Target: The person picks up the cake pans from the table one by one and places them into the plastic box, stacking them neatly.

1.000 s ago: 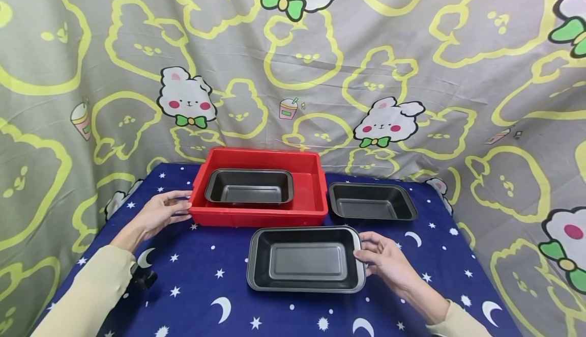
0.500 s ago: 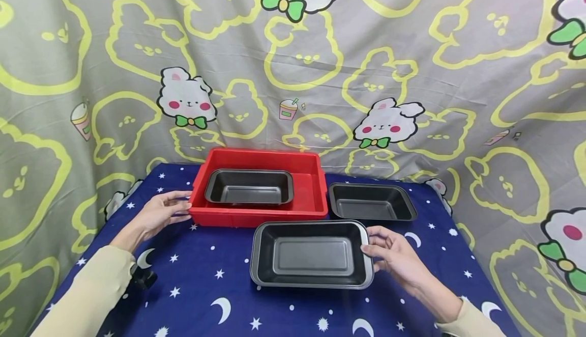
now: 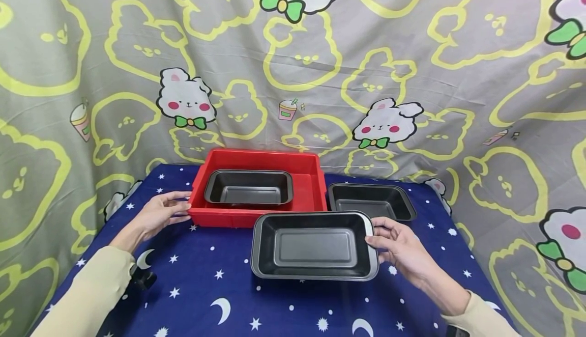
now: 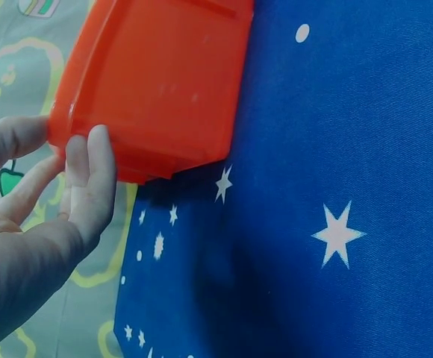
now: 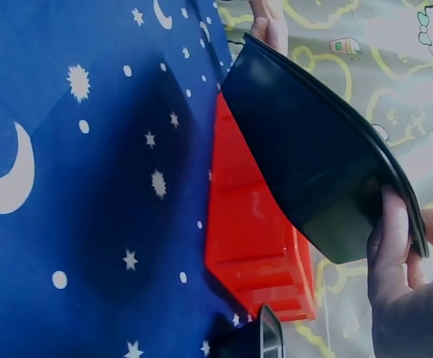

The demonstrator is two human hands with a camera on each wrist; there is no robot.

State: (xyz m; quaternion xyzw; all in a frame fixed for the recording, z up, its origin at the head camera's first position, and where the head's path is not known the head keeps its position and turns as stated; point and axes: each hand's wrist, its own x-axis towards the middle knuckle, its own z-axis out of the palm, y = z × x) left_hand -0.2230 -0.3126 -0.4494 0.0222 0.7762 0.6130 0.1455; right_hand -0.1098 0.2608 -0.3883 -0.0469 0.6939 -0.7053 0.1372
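My right hand (image 3: pixel 403 250) pinches the right end of a dark metal loaf pan (image 3: pixel 315 248), thumb over the rim and fingers beneath. In the right wrist view that pan (image 5: pixel 313 156) is raised above the cloth, its shadow falling below. My left hand (image 3: pixel 157 215) touches the left end of a red plastic bin (image 3: pixel 256 219) with its fingertips. The left wrist view shows these fingers (image 4: pixel 101 160) lightly bent against the bin's corner. Inside the bin, toward its left, sits a second loaf pan (image 3: pixel 249 194).
A third loaf pan (image 3: pixel 366 208) stands on the table right of the bin, partly hidden by the held pan. The table wears a blue cloth (image 3: pixel 183 296) with white stars and moons. Behind it hangs a grey curtain (image 3: pixel 320 36) with cartoon animals.
My right hand has lifted the pan upward and slightly to the right, toward the bin's front edge. My left hand has stayed at the bin.
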